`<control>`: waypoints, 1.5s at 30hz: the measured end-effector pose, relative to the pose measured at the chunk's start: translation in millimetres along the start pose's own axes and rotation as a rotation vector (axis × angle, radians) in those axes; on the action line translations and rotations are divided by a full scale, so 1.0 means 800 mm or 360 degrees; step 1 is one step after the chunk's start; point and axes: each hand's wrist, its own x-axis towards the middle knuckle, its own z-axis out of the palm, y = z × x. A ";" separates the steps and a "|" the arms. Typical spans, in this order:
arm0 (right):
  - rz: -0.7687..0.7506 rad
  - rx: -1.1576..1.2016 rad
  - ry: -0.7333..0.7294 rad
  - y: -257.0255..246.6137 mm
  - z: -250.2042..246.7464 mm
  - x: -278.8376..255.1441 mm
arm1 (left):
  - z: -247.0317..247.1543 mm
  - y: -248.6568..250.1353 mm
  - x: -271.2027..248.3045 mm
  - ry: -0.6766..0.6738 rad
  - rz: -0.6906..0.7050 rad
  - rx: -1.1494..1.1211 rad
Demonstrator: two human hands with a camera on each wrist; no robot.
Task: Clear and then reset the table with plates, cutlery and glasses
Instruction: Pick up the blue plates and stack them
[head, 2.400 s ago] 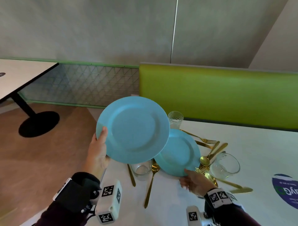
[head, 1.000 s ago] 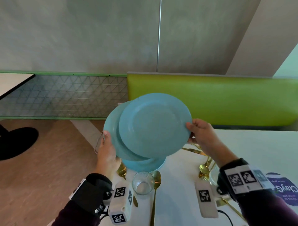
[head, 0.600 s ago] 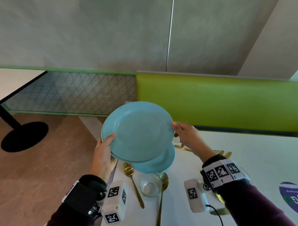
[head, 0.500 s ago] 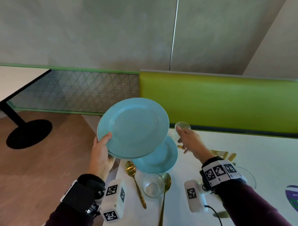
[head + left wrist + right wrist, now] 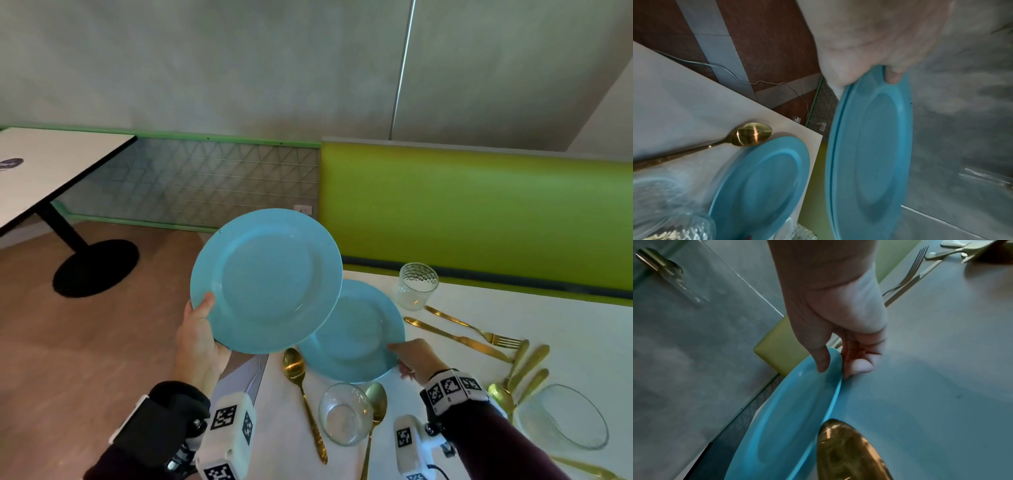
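Observation:
My left hand (image 5: 198, 329) grips a stack of two light blue plates (image 5: 267, 281) by the left rim and holds them tilted above the table's left corner. The left wrist view shows the two rims together, held plates (image 5: 869, 146) under my thumb. A third blue plate (image 5: 356, 335) lies on the white table (image 5: 513, 308). My right hand (image 5: 407, 356) pinches its near right rim, with the thumb on top and the fingers beneath, as the right wrist view shows on this plate (image 5: 787, 418).
A patterned glass (image 5: 418, 286) stands behind the plate and a clear glass (image 5: 346, 413) in front of it. Gold spoons (image 5: 298, 373) flank that glass. A gold fork (image 5: 472, 327), a knife (image 5: 455, 339), more cutlery (image 5: 524, 370) and a tipped glass (image 5: 565, 414) lie to the right. A green bench (image 5: 479, 212) runs behind.
My right hand set its plate onto the one in my left hand, let go, then dropped to the plate on the table and took its rim.

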 end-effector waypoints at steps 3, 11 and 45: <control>-0.0108 0.0053 -0.0033 -0.002 -0.001 0.002 | 0.005 -0.007 0.007 -0.0014 0.0000 0.0035; -0.0399 0.0483 -0.0108 -0.043 -0.025 -0.019 | 0.034 -0.031 0.027 -0.0192 -0.0115 0.0278; -0.0273 0.0579 -0.0369 -0.061 -0.006 0.011 | 0.068 -0.111 0.128 -0.0321 -0.0017 0.2084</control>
